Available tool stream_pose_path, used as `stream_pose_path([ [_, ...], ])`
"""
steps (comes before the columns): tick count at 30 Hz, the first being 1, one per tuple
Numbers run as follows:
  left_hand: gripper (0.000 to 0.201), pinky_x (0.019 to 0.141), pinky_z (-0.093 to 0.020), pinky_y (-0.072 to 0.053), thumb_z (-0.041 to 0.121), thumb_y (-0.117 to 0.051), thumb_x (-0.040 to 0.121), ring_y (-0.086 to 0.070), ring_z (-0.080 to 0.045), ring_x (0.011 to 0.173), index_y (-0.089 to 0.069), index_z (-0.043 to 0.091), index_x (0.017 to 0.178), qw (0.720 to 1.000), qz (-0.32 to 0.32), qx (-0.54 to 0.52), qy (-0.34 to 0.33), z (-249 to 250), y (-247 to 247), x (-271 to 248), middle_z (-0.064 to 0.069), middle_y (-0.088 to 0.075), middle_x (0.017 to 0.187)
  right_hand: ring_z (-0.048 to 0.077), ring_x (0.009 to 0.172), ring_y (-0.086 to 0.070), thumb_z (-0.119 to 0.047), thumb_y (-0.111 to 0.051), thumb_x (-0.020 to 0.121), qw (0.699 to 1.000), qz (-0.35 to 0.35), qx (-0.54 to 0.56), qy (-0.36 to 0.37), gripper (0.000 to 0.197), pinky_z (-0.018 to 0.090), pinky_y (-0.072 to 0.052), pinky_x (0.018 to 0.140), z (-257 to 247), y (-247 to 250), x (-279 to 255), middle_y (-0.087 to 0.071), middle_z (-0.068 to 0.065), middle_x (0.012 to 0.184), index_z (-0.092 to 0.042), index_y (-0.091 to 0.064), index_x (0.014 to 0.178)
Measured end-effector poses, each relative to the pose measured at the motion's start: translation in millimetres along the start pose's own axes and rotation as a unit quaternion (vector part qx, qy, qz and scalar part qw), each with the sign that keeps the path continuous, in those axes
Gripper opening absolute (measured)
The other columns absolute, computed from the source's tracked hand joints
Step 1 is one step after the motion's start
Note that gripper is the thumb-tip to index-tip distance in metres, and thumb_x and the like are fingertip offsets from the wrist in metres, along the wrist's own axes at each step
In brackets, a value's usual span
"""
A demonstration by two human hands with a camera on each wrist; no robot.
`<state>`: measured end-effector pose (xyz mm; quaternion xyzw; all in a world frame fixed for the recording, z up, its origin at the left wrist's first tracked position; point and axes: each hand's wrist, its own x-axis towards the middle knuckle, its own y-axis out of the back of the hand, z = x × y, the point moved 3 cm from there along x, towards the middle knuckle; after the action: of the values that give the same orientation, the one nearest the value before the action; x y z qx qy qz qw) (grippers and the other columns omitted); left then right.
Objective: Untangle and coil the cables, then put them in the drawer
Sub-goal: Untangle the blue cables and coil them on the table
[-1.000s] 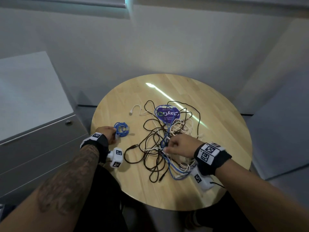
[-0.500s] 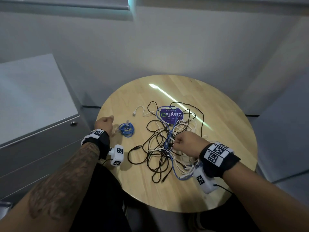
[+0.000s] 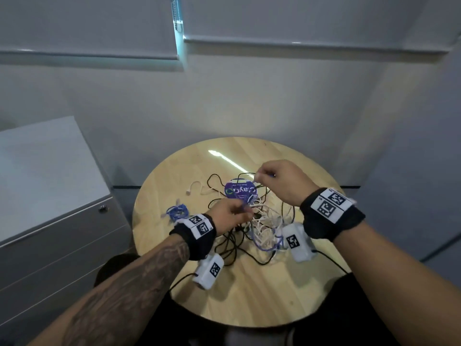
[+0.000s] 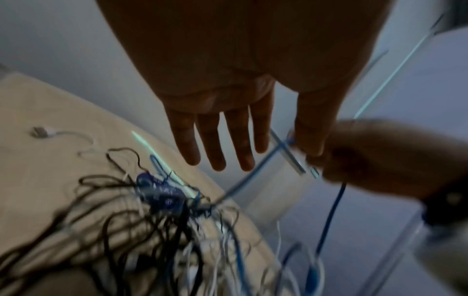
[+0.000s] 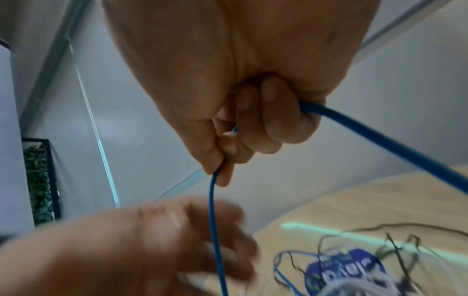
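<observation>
A tangle of black, white and blue cables (image 3: pixel 252 221) lies mid-table around a purple round tag (image 3: pixel 240 192). My right hand (image 3: pixel 264 176) is raised over the tag and grips a blue cable (image 5: pixel 212 210) in a fist (image 5: pixel 228 160). The cable hangs down into the tangle. My left hand (image 3: pixel 243 211) is over the tangle's left part with straight fingers (image 4: pixel 215 144); the blue cable (image 4: pixel 331 216) runs between its thumb and forefinger, unpinched. A small coiled blue cable (image 3: pixel 177 212) lies alone on the table's left side.
The round wooden table (image 3: pixel 249 295) has bare wood toward me. A grey drawer cabinet (image 3: pixel 62 233) with a lock (image 3: pixel 102 209) stands left of it, drawers shut. A white cable end (image 3: pixel 192 189) lies apart behind the tangle. Walls close in behind.
My left hand has left the blue coil and moved right into the tangle. My right hand has risen from the tangle, pulling a blue cable up. The head view has tilted upward.
</observation>
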<state>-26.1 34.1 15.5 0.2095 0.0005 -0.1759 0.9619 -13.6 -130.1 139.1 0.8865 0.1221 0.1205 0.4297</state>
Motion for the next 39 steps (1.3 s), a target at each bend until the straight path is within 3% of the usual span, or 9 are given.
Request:
stream_pose_path([
  [5,0.011,0.090,-0.036,-0.051,0.030,-0.067,0.082,-0.066,-0.010,0.084,-0.070,0.037,0.075,0.997,0.067,-0.028,0.020,-5.3,-7.3,0.8,0.005,-0.074,0.086,-0.001,0.063,-0.046,-0.026,-0.059,0.098,0.987,0.157,0.032,0.022,0.016,0.018,-0.035,0.059,-15.5,55.5,-3.2,-0.052,-0.011,0.068,-0.021,-0.064,0.083],
  [9,0.010,0.084,-0.032,-0.054,0.022,-0.061,0.086,-0.071,-0.014,0.082,-0.067,0.026,0.079,0.996,0.088,-0.028,-0.012,30.8,-2.9,4.9,0.001,-0.074,0.079,-0.002,0.061,-0.045,-0.028,-0.059,0.097,0.972,0.223,0.071,0.033,0.017,0.016,-0.036,0.060,-17.3,67.0,-10.1,-0.053,-0.010,0.068,-0.018,-0.067,0.087],
  [14,0.007,0.050,-0.021,-0.047,0.007,-0.056,0.095,-0.063,-0.012,0.056,-0.062,0.010,0.095,0.965,0.180,-0.189,-0.030,90.1,33.4,12.5,-0.001,-0.073,0.072,0.007,0.060,-0.045,-0.038,-0.070,0.090,0.993,0.073,0.092,-0.003,0.022,0.027,-0.037,0.062,-9.4,43.0,-11.1,-0.049,-0.008,0.066,-0.017,-0.070,0.091],
  [20,0.010,0.051,-0.023,-0.051,0.002,-0.049,0.097,-0.058,-0.012,0.050,-0.057,0.009,0.096,0.933,0.119,-0.335,-0.061,142.3,38.9,15.3,-0.005,-0.072,0.070,0.012,0.065,-0.057,-0.027,-0.069,0.090,0.996,-0.008,0.083,-0.024,0.016,0.034,-0.049,0.071,-12.2,1.9,-3.1,-0.069,0.010,0.075,-0.013,-0.072,0.083],
  [23,0.015,0.060,-0.026,-0.052,0.001,-0.052,0.094,-0.058,-0.015,0.069,-0.060,0.014,0.093,0.910,0.159,-0.374,-0.078,139.7,43.1,11.9,-0.003,-0.068,0.088,0.010,0.057,-0.053,-0.022,-0.063,0.094,0.994,-0.015,0.106,-0.024,0.019,0.028,-0.043,0.063,-18.2,7.2,0.5,-0.063,-0.001,0.063,-0.013,-0.074,0.082],
  [27,0.031,0.075,-0.031,-0.046,0.007,-0.062,0.078,-0.059,-0.017,0.095,-0.062,0.027,0.101,0.957,0.144,-0.249,-0.028,103.2,30.9,9.6,0.006,-0.064,0.103,0.008,0.052,-0.042,-0.030,-0.058,0.099,0.991,0.026,0.132,-0.020,0.025,0.021,-0.035,0.053,-22.7,27.0,0.1,-0.050,-0.008,0.059,-0.018,-0.071,0.082],
  [32,0.012,0.076,-0.019,-0.045,0.011,-0.067,0.088,-0.062,-0.015,0.089,-0.068,0.020,0.095,0.995,0.098,-0.006,0.001,62.6,-0.7,1.6,0.001,-0.068,0.094,0.009,0.049,-0.030,-0.033,-0.052,0.102,0.926,0.120,0.357,-0.022,0.033,0.021,-0.024,0.044,-30.9,69.2,3.3,-0.040,-0.010,0.056,-0.020,-0.063,0.074],
  [35,0.011,0.080,-0.028,-0.048,0.016,-0.066,0.089,-0.062,-0.016,0.084,-0.067,0.025,0.083,0.989,0.142,-0.031,0.006,57.6,-3.8,-0.1,0.002,-0.069,0.086,0.009,0.050,-0.027,-0.032,-0.049,0.104,0.909,0.123,0.398,-0.011,0.032,0.020,-0.021,0.043,-35.4,91.9,4.4,-0.038,-0.008,0.058,-0.017,-0.060,0.078],
  [39,0.012,0.078,-0.031,-0.052,0.017,-0.062,0.094,-0.067,-0.016,0.079,-0.068,0.024,0.087,0.975,0.195,-0.099,-0.043,81.2,8.5,4.1,-0.002,-0.072,0.079,0.005,0.052,-0.037,-0.032,-0.049,0.103,0.946,0.161,0.282,0.010,0.030,0.017,-0.030,0.047,-23.5,101.8,2.3,-0.045,-0.007,0.064,-0.020,-0.067,0.081],
])
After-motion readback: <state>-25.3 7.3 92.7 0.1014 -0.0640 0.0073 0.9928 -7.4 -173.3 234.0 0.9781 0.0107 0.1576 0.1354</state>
